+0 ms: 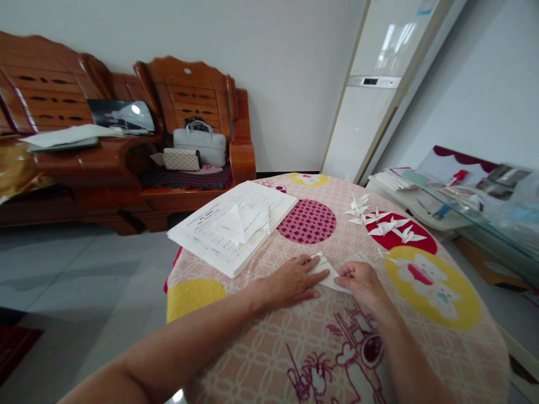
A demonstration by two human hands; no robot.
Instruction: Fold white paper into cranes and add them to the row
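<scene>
- Your left hand (297, 279) lies with fingers spread across the white paper (332, 279) in mid-tabletop (261, 336), likely to stop it sliding.
- Your right hand (357, 280) pinches the paper's near end, probably to steer it.
- Paper cranes (385, 226) sit by the tabletop's far right edge, apparently kept clear of your hands.
- On the chair (202, 87), the grey handbag (206, 148) hides its contents.

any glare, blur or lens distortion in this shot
Head view: bright reflections on the glossy floor-standing air conditioner and a white spot on the dark panel; head view: the air conditioner leans, probably from a wide lens or tilted camera; head view: print on the paper stack is too soft to read, and fine creases in the folded paper are hard to make out.
</scene>
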